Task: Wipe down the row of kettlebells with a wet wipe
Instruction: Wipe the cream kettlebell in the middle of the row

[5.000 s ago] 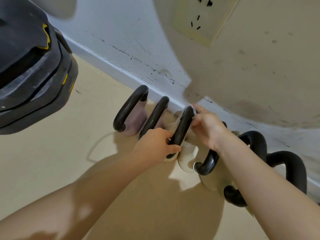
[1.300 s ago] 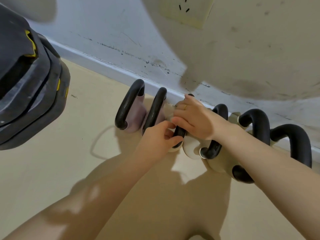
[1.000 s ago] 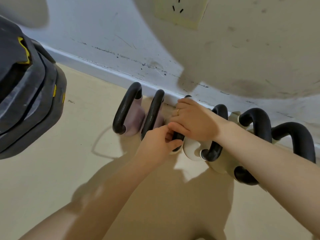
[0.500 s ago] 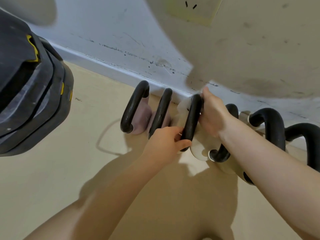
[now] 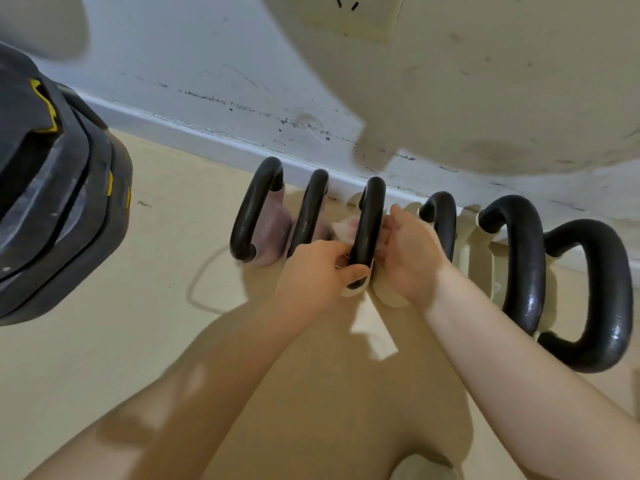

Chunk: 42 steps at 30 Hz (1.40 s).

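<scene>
Several kettlebells with black handles stand in a row on the beige floor along the wall's baseboard. The third kettlebell [image 5: 370, 216] from the left has a cream body. My left hand [image 5: 320, 268] grips the near end of its handle. My right hand [image 5: 412, 252] presses a white wet wipe [image 5: 344, 228] under and around that handle from the right; part of the wipe shows to the left of the handle. Two pinkish kettlebells [image 5: 258, 216] stand to the left, and larger cream ones [image 5: 519, 258] to the right.
A stack of black weight plates with yellow marks [image 5: 52, 188] fills the left side. The scuffed white wall [image 5: 207, 74] carries a power outlet [image 5: 353, 15] at the top. Open beige floor [image 5: 121, 341] lies in front of the row.
My right hand slid from the far top of the third handle down its right side toward me. The left hand kept its grip on the near end. The camera shifted a little.
</scene>
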Available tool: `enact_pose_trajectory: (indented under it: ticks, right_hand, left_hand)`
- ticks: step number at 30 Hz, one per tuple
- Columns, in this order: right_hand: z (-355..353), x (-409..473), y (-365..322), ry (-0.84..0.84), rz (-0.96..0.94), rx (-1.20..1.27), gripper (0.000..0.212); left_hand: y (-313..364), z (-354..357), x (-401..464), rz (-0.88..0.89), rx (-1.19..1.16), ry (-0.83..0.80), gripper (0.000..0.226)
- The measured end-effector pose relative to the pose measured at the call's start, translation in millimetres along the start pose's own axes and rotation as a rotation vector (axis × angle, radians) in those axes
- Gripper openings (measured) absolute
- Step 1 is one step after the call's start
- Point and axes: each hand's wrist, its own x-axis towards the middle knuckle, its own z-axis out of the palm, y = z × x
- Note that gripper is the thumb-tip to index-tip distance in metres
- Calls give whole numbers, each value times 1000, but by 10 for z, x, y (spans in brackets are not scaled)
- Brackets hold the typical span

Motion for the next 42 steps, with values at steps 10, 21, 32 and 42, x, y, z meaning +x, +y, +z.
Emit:
enact_pose_trajectory:
  ticks: [10,21,32,42]
  right_hand:
    - [-36,-273,383,88,-343,-430,17]
    - [-519,-820,65,71,-393,-368,13]
    - [-883,-523,-168,537,-682,-1025,31]
    - [-896,-232,-59,394,-652,-605,9]
  left_hand:
    - [-37,80,-34,-114,-266,67,20]
    - [24,161,-81,-155,-310,156,47]
    - [561,668,-80,247,119,-44,42]
    - [589,769,155,92,-35,-102,36]
